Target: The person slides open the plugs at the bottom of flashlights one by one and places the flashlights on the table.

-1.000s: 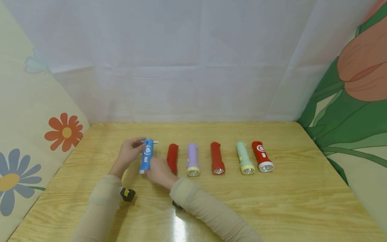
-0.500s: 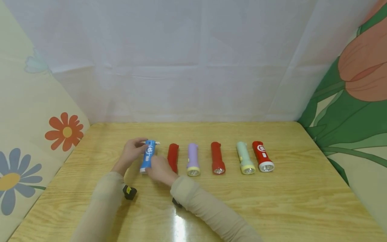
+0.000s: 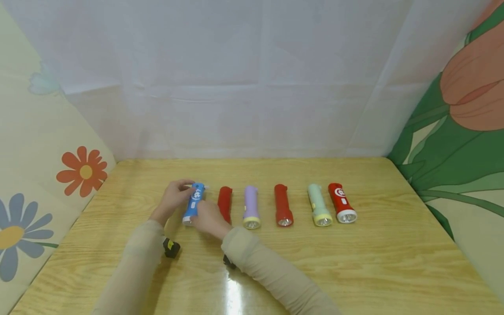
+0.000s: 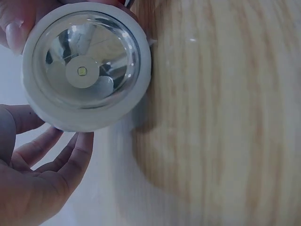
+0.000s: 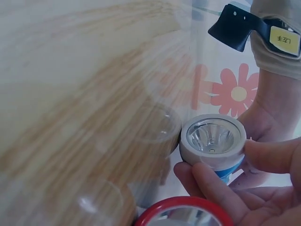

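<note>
A blue flashlight [image 3: 192,207] with a white logo and white head ring lies tilted at the left of the row. My left hand [image 3: 176,197] pinches its tail end between thumb and fingers; a small pale piece sticks out there to the right. At the head end, my right hand [image 3: 209,218] grips the white ring [image 5: 211,157] with thumb and fingertips. In the left wrist view the lens [image 4: 82,71] faces the camera, above the curved fingers of the left hand [image 4: 51,181].
To the right lie a red flashlight [image 3: 225,203], partly behind the right hand, then a purple one [image 3: 250,204], another red one [image 3: 281,204], a mint one [image 3: 318,204] and a red one with a white ring [image 3: 340,199]. A white curtain [image 3: 252,87] hangs behind the table [image 3: 354,271].
The blue flashlight and my left hand have shifted slightly to the right, and the flashlight leans a little more. My right hand has stayed at its head. The other flashlights lie still.
</note>
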`<act>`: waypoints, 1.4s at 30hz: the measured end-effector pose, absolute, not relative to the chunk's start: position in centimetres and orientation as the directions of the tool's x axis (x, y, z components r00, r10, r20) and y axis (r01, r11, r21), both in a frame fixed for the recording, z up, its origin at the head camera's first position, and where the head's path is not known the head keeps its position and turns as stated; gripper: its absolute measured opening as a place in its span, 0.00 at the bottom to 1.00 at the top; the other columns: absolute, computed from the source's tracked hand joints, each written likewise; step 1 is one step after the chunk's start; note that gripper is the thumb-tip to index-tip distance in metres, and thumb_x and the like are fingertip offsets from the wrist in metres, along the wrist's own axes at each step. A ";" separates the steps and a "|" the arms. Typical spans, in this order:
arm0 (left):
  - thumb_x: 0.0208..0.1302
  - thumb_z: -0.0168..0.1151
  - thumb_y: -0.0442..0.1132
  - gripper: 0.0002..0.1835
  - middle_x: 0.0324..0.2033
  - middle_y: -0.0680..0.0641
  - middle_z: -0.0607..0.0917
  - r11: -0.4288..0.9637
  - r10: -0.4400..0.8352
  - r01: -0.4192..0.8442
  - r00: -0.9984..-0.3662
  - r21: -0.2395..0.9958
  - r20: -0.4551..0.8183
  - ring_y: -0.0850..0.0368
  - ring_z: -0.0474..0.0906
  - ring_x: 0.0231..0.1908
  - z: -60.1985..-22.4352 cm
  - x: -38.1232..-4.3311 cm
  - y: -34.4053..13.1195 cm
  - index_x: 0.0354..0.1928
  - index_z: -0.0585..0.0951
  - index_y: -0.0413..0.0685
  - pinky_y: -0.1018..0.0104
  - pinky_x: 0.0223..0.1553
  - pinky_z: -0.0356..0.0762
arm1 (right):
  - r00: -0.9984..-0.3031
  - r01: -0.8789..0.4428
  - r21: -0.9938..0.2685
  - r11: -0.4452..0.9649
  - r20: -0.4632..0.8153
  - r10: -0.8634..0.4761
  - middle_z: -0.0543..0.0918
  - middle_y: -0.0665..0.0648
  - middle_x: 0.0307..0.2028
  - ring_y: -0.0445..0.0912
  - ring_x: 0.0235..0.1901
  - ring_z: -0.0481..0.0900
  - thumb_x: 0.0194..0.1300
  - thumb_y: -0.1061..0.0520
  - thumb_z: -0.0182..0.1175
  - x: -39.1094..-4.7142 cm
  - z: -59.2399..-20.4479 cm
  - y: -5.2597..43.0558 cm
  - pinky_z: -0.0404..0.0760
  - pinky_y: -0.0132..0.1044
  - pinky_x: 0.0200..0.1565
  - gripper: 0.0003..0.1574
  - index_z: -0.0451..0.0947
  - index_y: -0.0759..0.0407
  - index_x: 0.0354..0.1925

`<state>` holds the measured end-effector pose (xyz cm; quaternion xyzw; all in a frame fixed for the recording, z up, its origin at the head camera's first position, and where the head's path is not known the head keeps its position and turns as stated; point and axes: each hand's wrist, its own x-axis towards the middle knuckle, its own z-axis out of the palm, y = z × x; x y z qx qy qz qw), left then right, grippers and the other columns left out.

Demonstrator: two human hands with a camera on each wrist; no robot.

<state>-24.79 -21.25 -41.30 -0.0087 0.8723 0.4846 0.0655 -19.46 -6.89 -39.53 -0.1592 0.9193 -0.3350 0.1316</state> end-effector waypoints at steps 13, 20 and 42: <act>0.67 0.51 0.37 0.21 0.52 0.27 0.72 0.549 0.055 -0.096 -0.987 0.830 -0.150 0.39 0.74 0.48 -41.4 -25.1 -21.0 0.58 0.68 0.32 0.59 0.43 0.77 | -0.913 -0.183 -0.665 0.724 -0.158 -0.376 0.77 0.53 0.25 0.40 0.21 0.72 0.61 0.57 0.59 -19.7 -39.5 -7.1 0.71 0.27 0.22 0.11 0.75 0.64 0.40; 0.65 0.53 0.41 0.23 0.49 0.26 0.73 0.534 0.086 -0.069 -0.987 0.843 -0.136 0.41 0.76 0.43 -41.4 -25.0 -21.0 0.56 0.70 0.31 0.59 0.40 0.78 | -0.912 -0.182 -0.661 0.728 -0.163 -0.376 0.76 0.53 0.25 0.40 0.21 0.72 0.62 0.57 0.58 -19.7 -39.6 -7.1 0.71 0.27 0.21 0.12 0.75 0.64 0.40; 0.67 0.49 0.36 0.20 0.50 0.27 0.74 0.567 0.069 -0.102 -0.983 0.817 -0.170 0.40 0.75 0.46 -42.4 -25.7 -21.0 0.56 0.69 0.30 0.58 0.44 0.76 | -0.908 -0.200 -0.671 0.714 -0.148 -0.393 0.71 0.50 0.18 0.40 0.15 0.67 0.63 0.56 0.57 -19.9 -39.6 -7.0 0.67 0.27 0.16 0.10 0.74 0.63 0.32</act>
